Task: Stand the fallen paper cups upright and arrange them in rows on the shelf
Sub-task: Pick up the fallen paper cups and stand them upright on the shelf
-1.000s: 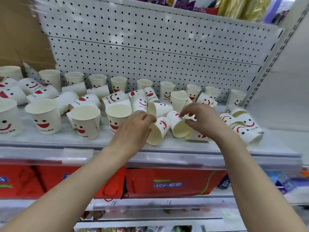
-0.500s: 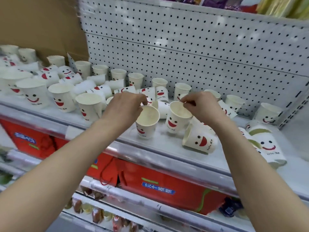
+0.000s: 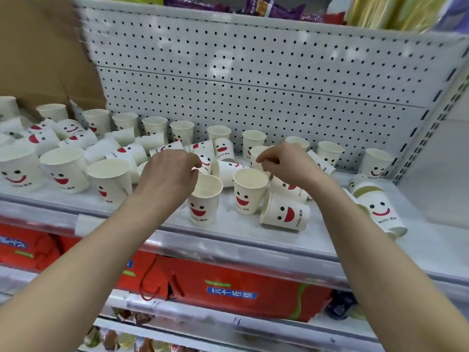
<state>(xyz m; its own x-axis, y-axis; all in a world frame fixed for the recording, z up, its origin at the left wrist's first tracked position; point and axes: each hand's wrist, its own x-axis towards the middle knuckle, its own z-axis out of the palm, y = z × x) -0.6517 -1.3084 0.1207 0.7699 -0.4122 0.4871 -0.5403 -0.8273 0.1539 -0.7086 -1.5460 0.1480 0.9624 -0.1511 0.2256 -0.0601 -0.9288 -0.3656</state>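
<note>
White paper cups with red smiley faces cover the shelf (image 3: 241, 232). Two stand upright at the front middle: one cup (image 3: 203, 204) under my left hand (image 3: 170, 174), which pinches its near-left rim, and a second cup (image 3: 248, 194) just below my right hand (image 3: 286, 163). The right hand's fingers are curled together a little above that second cup's far rim and hold nothing. A fallen cup (image 3: 285, 214) lies on its side right of the second cup. More fallen cups (image 3: 380, 209) lie at the right end, and others lie in a heap (image 3: 121, 151) behind.
Three upright cups (image 3: 63, 171) stand in the front row at the left. A row of upright cups (image 3: 182, 130) lines the pegboard back wall (image 3: 253, 85). A cardboard box (image 3: 43, 59) stands at the back left. Red bags (image 3: 228, 293) fill the shelf below.
Both cups went from lying tilted to standing upright at the shelf's front. My right hand has lifted off its cup's rim. The camera has shifted slightly.
</note>
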